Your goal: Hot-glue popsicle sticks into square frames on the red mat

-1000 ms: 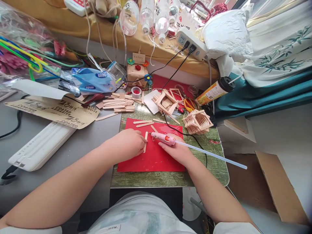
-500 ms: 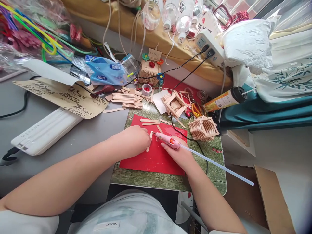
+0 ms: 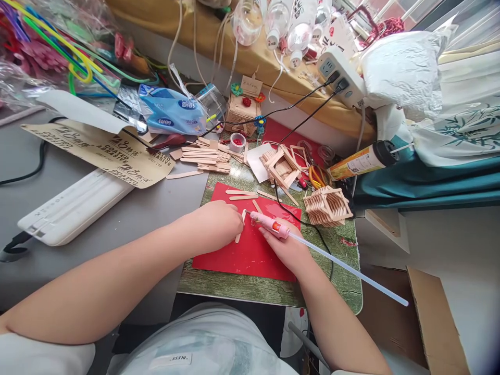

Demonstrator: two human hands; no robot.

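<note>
My right hand [image 3: 288,245] is wrapped round a pink hot glue gun [image 3: 269,224], and a long clear glue stick [image 3: 351,268] sticks out of its back end. The gun's tip is at the upper end of a wooden craft stick [image 3: 238,235] over a red sheet [image 3: 250,260]. My left hand [image 3: 224,224] is closed on that craft stick, its fingertips partly hidden behind the knuckles. Several loose craft sticks [image 3: 242,197] lie at the sheet's far edge.
Behind the sheet are a pile of craft sticks [image 3: 199,156], a tape roll [image 3: 237,141] and a stacked-stick frame [image 3: 282,165]. Another stick frame [image 3: 327,206] stands right. A black cord [image 3: 300,216] crosses the table. Sandpaper [image 3: 97,151] lies left, a drink cup [image 3: 363,160] at the right.
The view has shifted slightly. Both hands, the glue gun and the craft stick keep nearly the same places, with the gun's tip still at the stick's upper end.
</note>
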